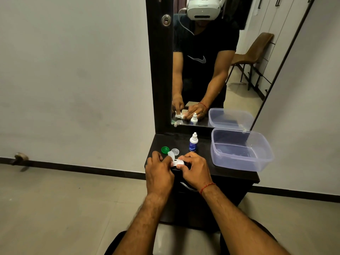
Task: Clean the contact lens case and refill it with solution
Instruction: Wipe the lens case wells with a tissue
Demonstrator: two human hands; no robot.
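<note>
1. The left fingers (167, 160) are curled and pinch the left side of the white lens case (178, 162).
2. The right fingers (185, 167) are curled round the right side of the same case.
3. The case sits between the left hand (159, 171) and the right hand (196, 170), right at the near edge of the dark counter (204, 150). One end of it sticks up and away, toward the far left.
4. I cannot tell if the case touches the counter.
5. The right wrist has a red thread (207, 187) on it.
6. Just past the left hand lie a green cap (165, 149) and a clear cap (175, 151), side by side on the counter.
7. A little farther back stands a small white and blue bottle (193, 142), upright with its cap on.
8. On the right side of the counter is a big see-through tub (237, 162) with no lid.
9. At the far end a tall mirror (211, 70) shows the person and the same things.
</note>
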